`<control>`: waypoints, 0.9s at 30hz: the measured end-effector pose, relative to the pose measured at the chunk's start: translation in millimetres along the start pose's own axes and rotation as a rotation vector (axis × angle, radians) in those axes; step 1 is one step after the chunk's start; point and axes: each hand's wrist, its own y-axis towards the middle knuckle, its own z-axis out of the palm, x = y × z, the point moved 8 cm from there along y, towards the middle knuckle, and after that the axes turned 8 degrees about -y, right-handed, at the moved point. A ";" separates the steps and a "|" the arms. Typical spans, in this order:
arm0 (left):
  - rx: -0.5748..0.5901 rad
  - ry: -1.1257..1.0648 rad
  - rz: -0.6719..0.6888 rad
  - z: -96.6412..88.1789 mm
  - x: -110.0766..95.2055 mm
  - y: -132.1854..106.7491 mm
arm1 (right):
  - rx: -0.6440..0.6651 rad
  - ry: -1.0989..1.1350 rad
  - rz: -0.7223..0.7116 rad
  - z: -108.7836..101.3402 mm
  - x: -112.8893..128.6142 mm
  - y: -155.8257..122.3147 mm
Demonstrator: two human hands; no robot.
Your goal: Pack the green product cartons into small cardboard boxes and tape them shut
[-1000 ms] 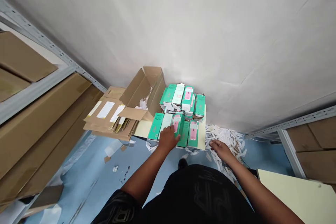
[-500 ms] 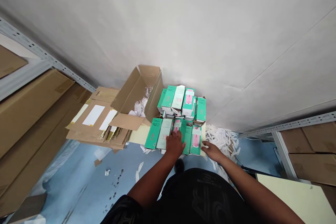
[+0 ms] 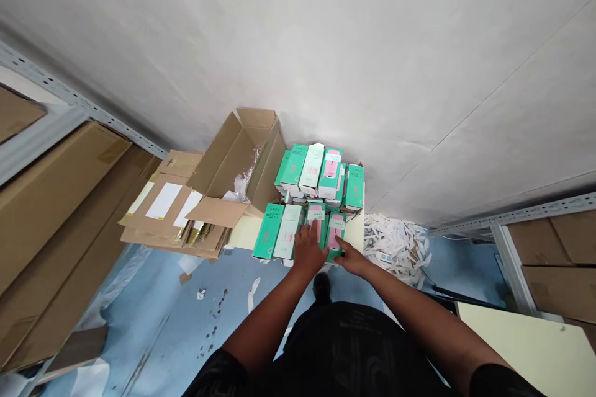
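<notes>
A front row of slim cartons lies on the table. At its left are a green carton (image 3: 269, 231) and a white carton (image 3: 288, 229). My left hand (image 3: 308, 252) rests over a green carton with a pink panel (image 3: 316, 212), fingers stretched forward on its top. My right hand (image 3: 351, 258) grips the right near side of another pink-panelled green carton (image 3: 336, 228), the rightmost in the row. Behind them stands a stacked back row, with a green carton (image 3: 295, 164), a white carton (image 3: 311, 167) and a pink-panelled carton (image 3: 331, 167).
An open cardboard box (image 3: 223, 167) with clear plastic wrap inside stands to the left. Flattened cardboard (image 3: 162, 198) lies beside it. Paper shreds (image 3: 395, 245) heap on the floor at right. Shelves with brown boxes (image 3: 60, 186) flank both sides. A pale tabletop (image 3: 526, 347) is at lower right.
My right hand has moved left and taken hold of the rightmost carton. That carton now sits further left, where a plain green carton showed before; bare tabletop shows at its right.
</notes>
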 end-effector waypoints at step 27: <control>-0.197 -0.151 0.365 -128.6 -90.3 -31.7 | -0.014 0.663 -0.020 -27.5 192.1 -69.0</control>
